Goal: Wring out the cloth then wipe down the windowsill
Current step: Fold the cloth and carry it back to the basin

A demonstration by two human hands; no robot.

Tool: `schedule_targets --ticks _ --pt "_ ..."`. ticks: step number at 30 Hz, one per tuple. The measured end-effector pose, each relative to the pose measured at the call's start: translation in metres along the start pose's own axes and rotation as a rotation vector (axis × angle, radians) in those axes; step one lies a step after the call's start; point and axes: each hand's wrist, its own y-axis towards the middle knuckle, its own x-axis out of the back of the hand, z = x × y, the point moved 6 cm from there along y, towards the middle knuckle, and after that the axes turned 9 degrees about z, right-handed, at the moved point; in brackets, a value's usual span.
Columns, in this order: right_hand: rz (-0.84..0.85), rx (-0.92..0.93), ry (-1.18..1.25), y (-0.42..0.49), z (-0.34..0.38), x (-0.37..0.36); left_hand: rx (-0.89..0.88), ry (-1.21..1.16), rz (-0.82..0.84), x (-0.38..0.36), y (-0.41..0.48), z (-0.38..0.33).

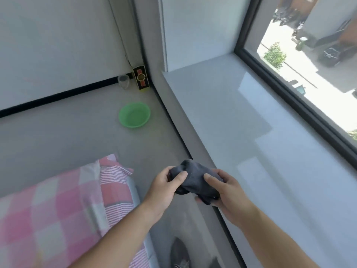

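- Nearest: left hand (pixel 164 187) and right hand (pixel 225 192) both wrapped tight around a bunched dark grey cloth (pixel 194 180), thumbs on top, one hand at each end. Cloth held in the air over the front edge of the windowsill (pixel 241 132), partly above the floor (pixel 77 136).
- Judged step: wringing, or just finishing it; no dripping water can be made out.
- Left of the hands: bedding in pink check (pixel 58 206), close by.
- Risk: water squeezed out here would fall on the floor or the sill edge, not into a container, since the green basin (pixel 134 115) sits well apart, farther along the floor.
- Risk: a cloth left too wet would likely streak the glossy sill surface.
- Beyond the basin, in the corner: a small clear cup (pixel 123 81) and a dark box with red and gold print (pixel 141 78), both off the sill.
- Farthest: window frame (pixel 289 93) along the sill's back edge.
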Motion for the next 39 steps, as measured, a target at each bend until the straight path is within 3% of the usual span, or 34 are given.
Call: schedule_targets --ticks 7,15,26,32,39 --pt "-0.008 0.102 -0.287 0.130 0.086 -0.088 0.017 -0.044 -0.111 0.122 0.075 -0.067" --pt "0.024 0.106 -0.475 0.351 0.180 -0.164 0.044 -0.087 -0.188 0.270 0.234 -0.165" --pt "-0.050 0.002 -0.451 0.577 0.272 -0.276 0.101 0.091 -0.194 0.458 0.397 -0.292" --pt "-0.224 -0.092 -0.331 0.688 0.261 -0.317 0.213 0.223 -0.031 0.560 0.507 -0.305" --pt "-0.536 -0.244 -0.153 0.812 0.184 -0.362 0.375 0.530 0.208 0.680 0.640 -0.263"
